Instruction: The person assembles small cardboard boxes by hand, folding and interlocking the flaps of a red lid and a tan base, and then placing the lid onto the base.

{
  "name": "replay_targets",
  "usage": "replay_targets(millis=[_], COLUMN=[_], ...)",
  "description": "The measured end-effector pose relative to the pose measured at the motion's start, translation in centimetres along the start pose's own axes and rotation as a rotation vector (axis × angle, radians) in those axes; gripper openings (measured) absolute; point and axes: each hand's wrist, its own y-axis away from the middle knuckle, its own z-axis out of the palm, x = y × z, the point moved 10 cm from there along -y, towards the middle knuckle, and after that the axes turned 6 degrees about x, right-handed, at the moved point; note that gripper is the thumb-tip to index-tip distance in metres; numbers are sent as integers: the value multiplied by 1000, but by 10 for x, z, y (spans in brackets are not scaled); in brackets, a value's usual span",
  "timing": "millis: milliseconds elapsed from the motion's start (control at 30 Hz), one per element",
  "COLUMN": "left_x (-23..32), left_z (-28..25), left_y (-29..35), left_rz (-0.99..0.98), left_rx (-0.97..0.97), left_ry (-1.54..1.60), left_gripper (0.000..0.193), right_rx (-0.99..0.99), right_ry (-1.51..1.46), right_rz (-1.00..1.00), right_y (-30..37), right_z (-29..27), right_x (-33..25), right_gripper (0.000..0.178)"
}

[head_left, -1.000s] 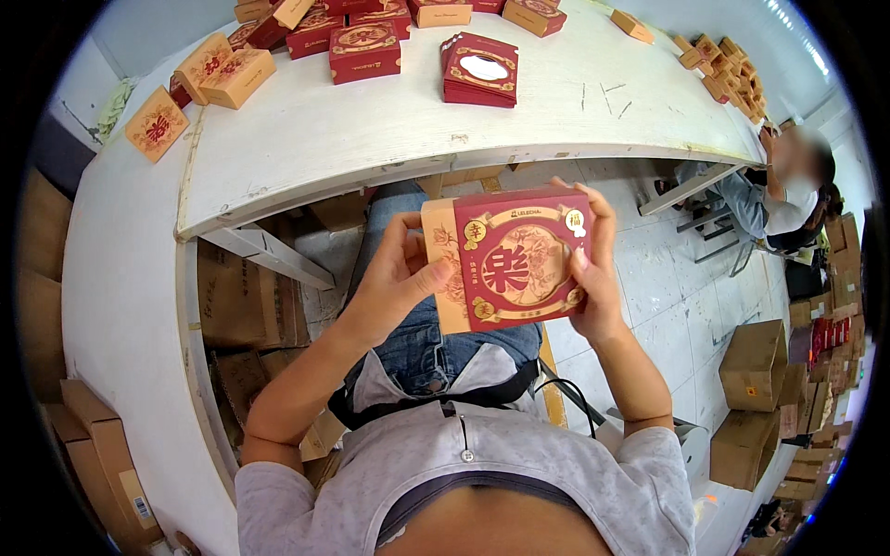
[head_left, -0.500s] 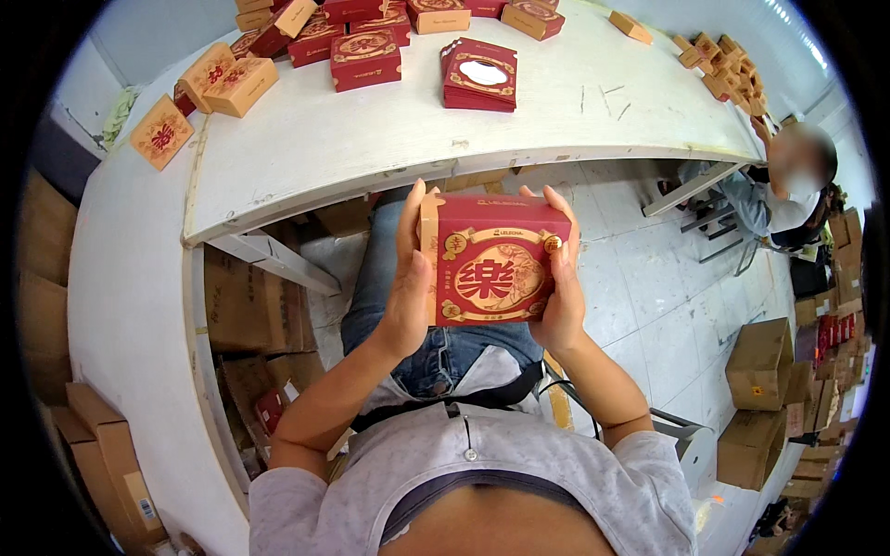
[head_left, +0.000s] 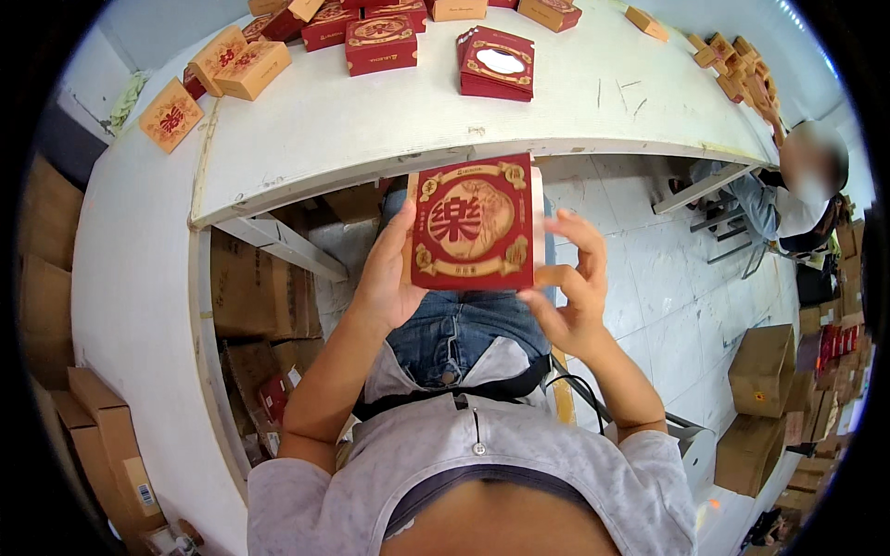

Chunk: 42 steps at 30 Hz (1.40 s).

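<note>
A red and gold printed box point(head_left: 475, 222) is held up over my lap, its decorated broad face toward me. My left hand point(head_left: 387, 273) grips its left edge, the thumb lying along the tan side. By the opposite edge is my right hand point(head_left: 577, 283), its fingers apart and curved, slightly blurred. A pale strip point(head_left: 538, 215) shows along that right edge, close to the right fingertips. Whether those fingertips touch the box is hard to tell. On the table beyond lies a stack of flat red card sleeves point(head_left: 497, 63) with a white oval on top.
The white table point(head_left: 343, 153) curves ahead and down my left side. Red boxes point(head_left: 381, 44) and orange boxes point(head_left: 252, 70) are piled at the back left. At the far right a person point(head_left: 805, 199) sits near more orange boxes point(head_left: 737, 65). Cardboard cartons point(head_left: 762, 371) stand on the floor.
The box has turned in my hands and sits slightly farther left and higher. My right hand has come off its firm hold on the right side, and its fingers have spread.
</note>
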Motion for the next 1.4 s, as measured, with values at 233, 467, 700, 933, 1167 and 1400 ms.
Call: replay_targets(millis=[233, 467, 700, 933, 1167, 1400], left_x=[-22, -24, -37, 18, 10, 10], left_z=[-16, 4, -1, 13, 16, 22], left_y=[-4, -5, -1, 17, 10, 11], left_rz=[-155, -160, -322, 309, 348, 334], left_rx=[41, -31, -115, -83, -170, -152], left_ry=[-145, -52, 117, -535, -794, -716], left_gripper=[51, 52, 51, 77, 73, 77], right_rx=[-151, -245, -241, -60, -48, -102], right_ry=[-15, -65, -284, -496, -471, -535], right_rz=[10, 72, 209, 566, 581, 657], right_y=[-31, -45, -63, -48, -43, -41], right_z=[4, 4, 14, 16, 14, 9], right_x=[6, 15, 21, 73, 67, 63], right_gripper=[11, 10, 12, 15, 15, 16])
